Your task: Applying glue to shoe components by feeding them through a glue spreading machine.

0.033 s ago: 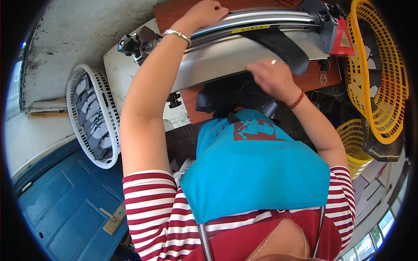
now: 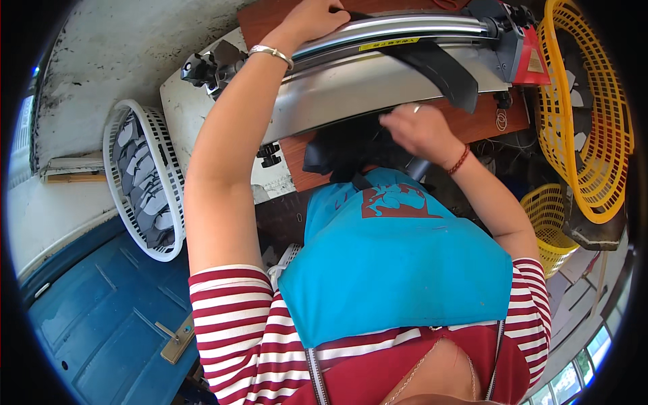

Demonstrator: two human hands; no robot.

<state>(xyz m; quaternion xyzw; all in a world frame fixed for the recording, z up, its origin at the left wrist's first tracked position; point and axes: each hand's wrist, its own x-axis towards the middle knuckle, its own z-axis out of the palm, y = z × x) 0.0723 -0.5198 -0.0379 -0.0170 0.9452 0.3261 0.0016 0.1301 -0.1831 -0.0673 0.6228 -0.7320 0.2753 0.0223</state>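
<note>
My left hand [image 2: 314,21] reaches over the far side of a machine with a long shiny metal roller [image 2: 418,25]. Its fingers are closed at the end of a black strip [image 2: 439,71], which passes beneath the roller and hangs over the metal plate [image 2: 324,101] toward me. My right hand [image 2: 422,133] is bent and slightly blurred, with fingers curled together above a heap of black material [image 2: 351,148] in front of my apron. Whatever may be in its fingertips is hidden. The strip's near end lies just beyond this hand, apart from it.
To the left stands a white basket [image 2: 177,202] of grey and black cut pieces. A large yellow basket [image 2: 607,182] with similar pieces is at the right, a smaller yellow basket [image 2: 560,253] below it. The machine's red end housing [image 2: 530,57] stands at the far right.
The black strip's near end has drawn back slightly toward the roller, and its far end now shows beside my left fingers. My right hand has shifted a little lower.
</note>
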